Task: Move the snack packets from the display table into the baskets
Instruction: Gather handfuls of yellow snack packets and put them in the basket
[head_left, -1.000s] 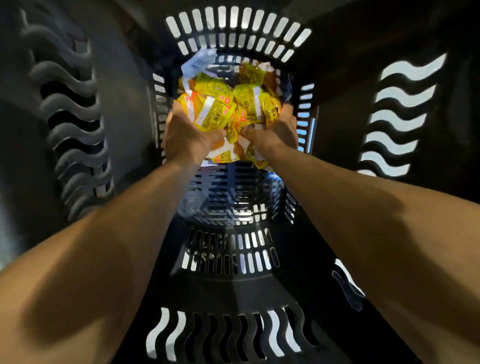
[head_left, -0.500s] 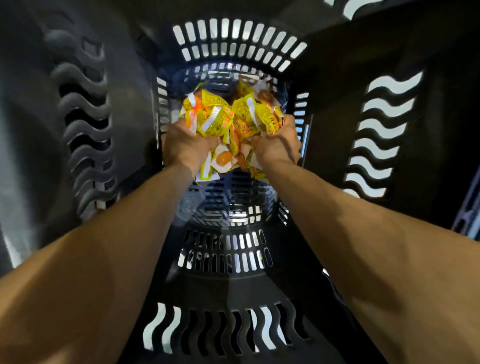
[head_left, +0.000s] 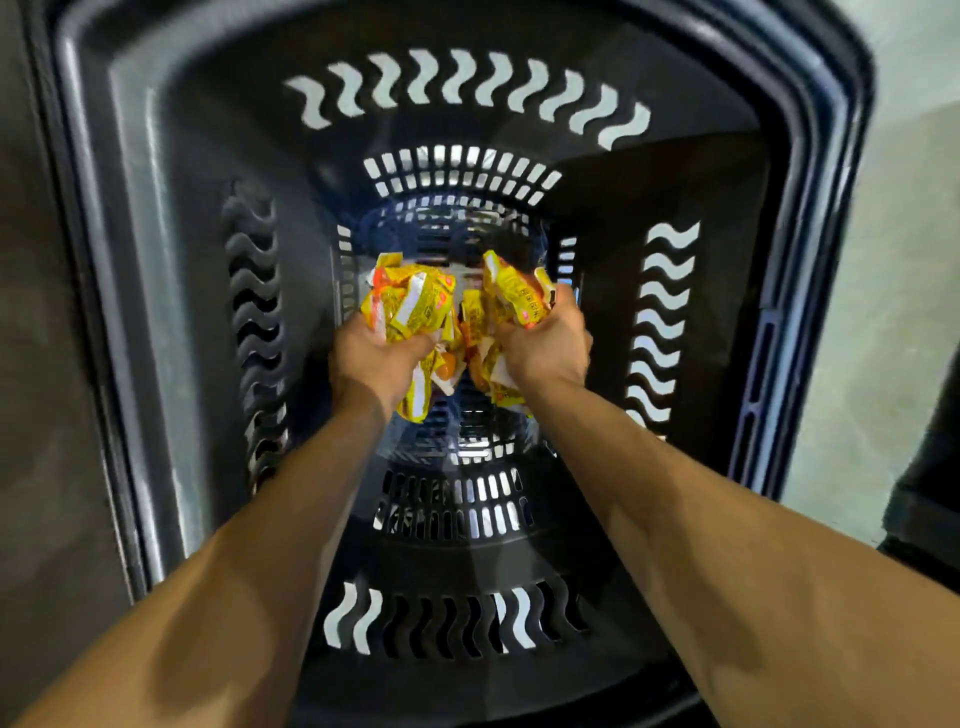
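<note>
Basket (head_left: 171, 218): dark slotted plastic; fills most of the frame, viewed from above into its interior.
Left hand (head_left: 371, 358): centre of frame; fingers curled tightly around a bunch of yellow snack packets (head_left: 415, 306).
Right hand (head_left: 548, 345): just right of the left hand; fingers curled around a second bunch (head_left: 519, 296).
Packet position: both bunches protrude above and below the fists, inside the basket, over its slotted bottom.
Floor (head_left: 914, 234): pale; right edge of frame.

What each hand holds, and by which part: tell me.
The left hand grips a bunch of yellow snack packets around its middle, ends sticking out above and below. The right hand grips a second bunch the same way, inside the basket.
</note>
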